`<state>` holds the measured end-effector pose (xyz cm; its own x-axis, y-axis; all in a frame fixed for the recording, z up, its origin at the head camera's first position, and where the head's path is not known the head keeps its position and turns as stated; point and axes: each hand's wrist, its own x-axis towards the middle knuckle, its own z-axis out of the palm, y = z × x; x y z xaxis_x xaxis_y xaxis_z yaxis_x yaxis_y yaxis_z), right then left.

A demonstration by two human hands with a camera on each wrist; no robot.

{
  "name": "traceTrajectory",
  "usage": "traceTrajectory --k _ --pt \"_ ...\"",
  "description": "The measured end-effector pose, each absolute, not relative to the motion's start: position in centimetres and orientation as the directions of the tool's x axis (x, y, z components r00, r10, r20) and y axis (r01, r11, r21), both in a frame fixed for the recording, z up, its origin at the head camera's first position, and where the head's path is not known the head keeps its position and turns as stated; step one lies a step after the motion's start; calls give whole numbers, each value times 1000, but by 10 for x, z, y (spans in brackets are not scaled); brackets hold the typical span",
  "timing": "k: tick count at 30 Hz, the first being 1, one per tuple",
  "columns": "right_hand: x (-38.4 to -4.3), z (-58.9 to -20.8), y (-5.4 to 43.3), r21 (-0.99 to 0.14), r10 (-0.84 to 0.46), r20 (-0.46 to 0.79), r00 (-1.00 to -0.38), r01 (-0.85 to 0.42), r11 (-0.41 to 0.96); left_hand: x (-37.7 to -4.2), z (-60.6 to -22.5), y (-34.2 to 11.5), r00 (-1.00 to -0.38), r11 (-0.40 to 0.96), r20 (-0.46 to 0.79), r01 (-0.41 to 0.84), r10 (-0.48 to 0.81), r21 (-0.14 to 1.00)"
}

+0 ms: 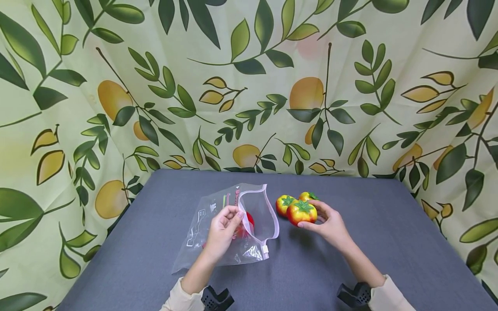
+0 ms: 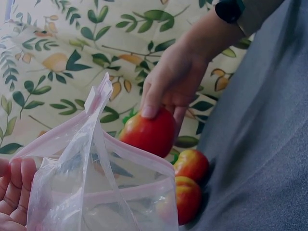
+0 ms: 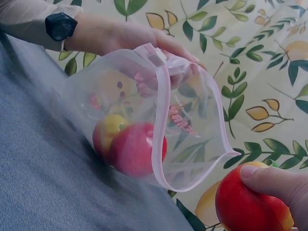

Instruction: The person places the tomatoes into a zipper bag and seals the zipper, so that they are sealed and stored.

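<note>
My left hand (image 1: 222, 231) pinches the rim of a clear zipper bag (image 1: 202, 226) with a pale pink edge, its mouth gaping toward the right. Inside the bag lie a red fruit (image 3: 134, 151) and a yellow-red one (image 3: 102, 132), seen through the plastic in the right wrist view. Between the thumb and fingers of my right hand (image 1: 331, 222) is a red-and-yellow tomato (image 1: 301, 213) with a green leafy top. It is held above the table, a little right of the bag's opening. Two similar tomatoes, one on the left (image 1: 285, 204) and one behind (image 1: 307, 196), sit just beyond it.
A dark grey cloth covers the table (image 1: 155, 207). Behind and at both sides hangs a curtain (image 1: 218, 125) printed with leaves and fruit. The bag's white slider (image 1: 265, 249) is at the near end of its mouth.
</note>
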<state>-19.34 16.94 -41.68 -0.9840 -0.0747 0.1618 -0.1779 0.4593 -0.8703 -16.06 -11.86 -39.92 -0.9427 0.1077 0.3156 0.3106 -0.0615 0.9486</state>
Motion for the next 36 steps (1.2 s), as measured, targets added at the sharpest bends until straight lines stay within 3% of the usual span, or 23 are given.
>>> traceTrajectory --k 36 --pt "-182 -412 150 -906 -136 154 -979 -194 375 -161 -401 -118 -949 -61 304 300 86 952"
